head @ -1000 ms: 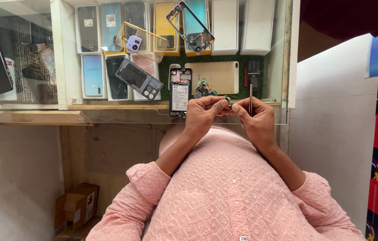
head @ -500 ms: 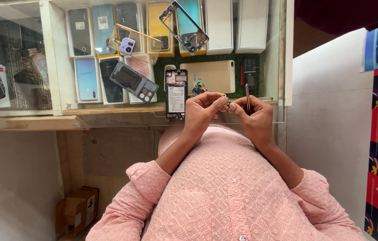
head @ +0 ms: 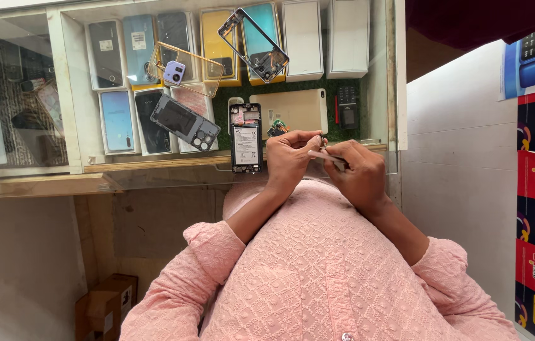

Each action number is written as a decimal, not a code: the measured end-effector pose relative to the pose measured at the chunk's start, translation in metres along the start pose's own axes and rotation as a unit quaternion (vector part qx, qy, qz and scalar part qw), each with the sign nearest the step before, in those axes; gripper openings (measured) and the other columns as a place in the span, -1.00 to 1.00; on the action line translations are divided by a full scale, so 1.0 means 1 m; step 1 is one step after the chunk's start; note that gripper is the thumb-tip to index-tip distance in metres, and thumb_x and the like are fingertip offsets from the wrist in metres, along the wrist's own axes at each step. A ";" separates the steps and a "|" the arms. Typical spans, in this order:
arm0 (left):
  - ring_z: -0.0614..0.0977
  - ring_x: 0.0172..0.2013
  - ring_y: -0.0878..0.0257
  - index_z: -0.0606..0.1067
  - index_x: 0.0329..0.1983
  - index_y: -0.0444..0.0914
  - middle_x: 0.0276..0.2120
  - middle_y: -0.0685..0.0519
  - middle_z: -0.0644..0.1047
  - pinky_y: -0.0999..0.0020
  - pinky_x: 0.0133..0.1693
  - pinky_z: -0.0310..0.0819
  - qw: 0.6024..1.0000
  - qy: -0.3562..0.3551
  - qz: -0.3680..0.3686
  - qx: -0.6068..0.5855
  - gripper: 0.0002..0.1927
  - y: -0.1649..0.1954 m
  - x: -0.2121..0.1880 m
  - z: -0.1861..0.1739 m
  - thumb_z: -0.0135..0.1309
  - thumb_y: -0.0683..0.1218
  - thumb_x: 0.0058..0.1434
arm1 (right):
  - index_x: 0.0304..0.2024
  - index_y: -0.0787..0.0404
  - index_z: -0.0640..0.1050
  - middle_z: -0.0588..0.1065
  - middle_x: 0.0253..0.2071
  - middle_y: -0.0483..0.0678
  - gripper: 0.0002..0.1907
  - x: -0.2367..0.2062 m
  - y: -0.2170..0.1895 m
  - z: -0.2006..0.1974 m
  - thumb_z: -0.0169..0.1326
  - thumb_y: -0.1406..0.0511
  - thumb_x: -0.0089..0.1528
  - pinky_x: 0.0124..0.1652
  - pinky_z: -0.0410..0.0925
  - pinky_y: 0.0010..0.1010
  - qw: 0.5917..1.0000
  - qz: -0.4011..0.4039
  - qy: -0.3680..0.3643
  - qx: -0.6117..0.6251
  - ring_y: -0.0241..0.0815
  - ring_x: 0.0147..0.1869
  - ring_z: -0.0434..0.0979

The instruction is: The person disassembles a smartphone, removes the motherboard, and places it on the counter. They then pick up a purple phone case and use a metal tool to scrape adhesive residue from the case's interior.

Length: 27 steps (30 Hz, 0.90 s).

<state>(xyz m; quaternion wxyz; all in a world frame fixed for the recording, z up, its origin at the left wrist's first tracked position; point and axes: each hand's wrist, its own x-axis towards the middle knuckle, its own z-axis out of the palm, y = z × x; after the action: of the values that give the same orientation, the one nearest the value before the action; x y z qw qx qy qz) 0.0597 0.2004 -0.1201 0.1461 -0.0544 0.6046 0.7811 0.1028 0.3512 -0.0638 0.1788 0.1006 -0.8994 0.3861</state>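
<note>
Both hands have drifted right and slightly down since half a second ago, and the thin tool that stood nearly upright then now lies almost flat between them. Left hand (head: pixel 289 155) has its grip pinched on a small dark part (head: pixel 322 140) at the fingertips, held just above the edge of the glass surface (head: pixel 368 95). Right hand (head: pixel 359 173) has its grip clenched round a slim pale tool (head: pixel 325 156), tip pointing left toward the left fingers, close to the small part; whether tip and part touch I cannot tell. Hands meet knuckle to knuckle, right hand slightly nearer the body. Just left of the left hand an opened phone (head: pixel 246 145) lies back-up on the surface, battery exposed, neither hand touching it. Small loose components (head: pixel 278 127) sit beside the phone's upper right, just behind the left hand, too small to tell apart. Further left a dark back cover (head: pixel 185 122) with camera holes lies tilted, a clear case (head: pixel 185 68) with a purple camera block beyond it, and a bare phone frame (head: pixel 253 44) tilted near the back. Under the glass, rows of phone boxes (head: pixel 318 38) on green mat. Pink sleeves (head: pixel 318 271) fill the foreground. Cardboard box (head: pixel 106 309) on the floor, lower left.
</note>
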 end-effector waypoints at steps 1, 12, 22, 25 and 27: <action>0.72 -0.35 0.34 0.63 -0.10 -0.46 -0.32 -0.05 0.69 0.54 -0.28 0.65 1.000 -0.002 -0.008 -0.018 -0.81 -0.001 0.001 0.000 0.20 -0.22 0.29 | -0.23 0.26 0.61 0.59 -0.31 0.00 -0.86 -0.001 0.001 0.001 0.30 0.38 0.19 -0.32 0.44 -0.37 1.000 -0.014 -0.003 -0.007 -0.13 -0.32 0.62; 0.64 -0.39 0.41 0.60 -0.15 -0.37 -0.35 0.02 0.65 0.53 -0.32 0.60 0.993 -0.039 -0.094 -0.064 -0.85 -0.022 0.005 -0.011 0.13 -0.16 0.34 | -0.23 0.30 0.62 0.53 -0.41 -0.05 -0.88 -0.025 0.033 0.020 0.21 0.33 0.32 -0.54 0.12 -0.62 0.847 0.386 -0.015 0.365 -0.45 -0.54 0.24; 0.67 -0.44 0.41 0.63 -0.21 -0.33 -0.40 0.03 0.68 0.53 -0.36 0.62 0.993 -0.007 -0.059 0.098 -0.88 -0.014 0.005 -0.043 0.16 -0.18 0.26 | -0.20 0.25 0.55 0.61 -0.37 -0.01 -0.85 -0.037 0.046 0.038 0.21 0.29 0.30 -0.56 0.15 -0.69 0.615 0.472 -0.125 0.619 -0.47 -0.60 0.28; 0.71 -0.43 0.37 0.66 -0.25 -0.30 -0.42 0.02 0.69 0.51 -0.33 0.64 0.966 0.032 0.023 0.255 -0.89 -0.002 0.007 -0.059 0.18 -0.19 0.21 | -0.20 0.25 0.59 0.59 -0.40 -0.09 -0.82 -0.038 0.040 0.037 0.25 0.26 0.27 -0.54 0.15 -0.71 0.782 0.434 -0.103 0.435 -0.52 -0.54 0.27; 0.73 -0.43 0.33 0.64 -0.26 -0.29 -0.43 0.01 0.69 0.46 -0.33 0.64 0.934 0.049 0.089 0.341 -0.90 0.004 0.013 -0.066 0.16 -0.18 0.21 | -0.21 0.23 0.61 0.59 -0.42 -0.12 -0.81 -0.037 0.038 0.035 0.26 0.24 0.23 -0.57 0.10 -0.69 0.813 0.439 -0.069 0.377 -0.52 -0.57 0.23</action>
<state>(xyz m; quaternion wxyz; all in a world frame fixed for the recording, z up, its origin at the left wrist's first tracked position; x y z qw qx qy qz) 0.0398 0.1381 -0.1372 0.0561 0.0141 0.8437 0.5337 0.1159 0.3535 -0.1262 -0.1243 -0.2193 -0.6419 0.7241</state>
